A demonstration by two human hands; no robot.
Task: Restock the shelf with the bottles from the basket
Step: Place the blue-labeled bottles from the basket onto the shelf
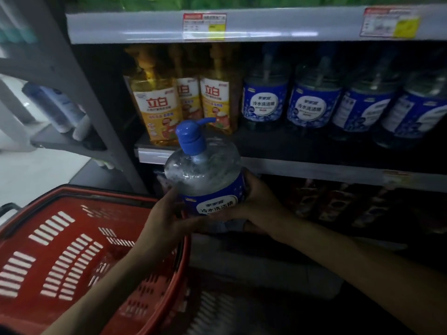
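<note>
Your left hand (167,213) and right hand (256,201) grip 1 upright bottle (205,175); the shelf (302,151) lies ahead, above.

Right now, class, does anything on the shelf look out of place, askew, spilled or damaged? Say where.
No spill or damage shows. The leftmost yellow plastic detergent bottle stands forward of its two neighbours, at the grey metal shelf front edge. Left hand and right hand grip the clear blue-capped pump bottle.

The shelf (314,168) carried 3 yellow bottles (157,105) at its left end, standing upright close together. Just right of the yellow bottles stood 4 clear bottles with blue labels (264,102) in a row.
</note>
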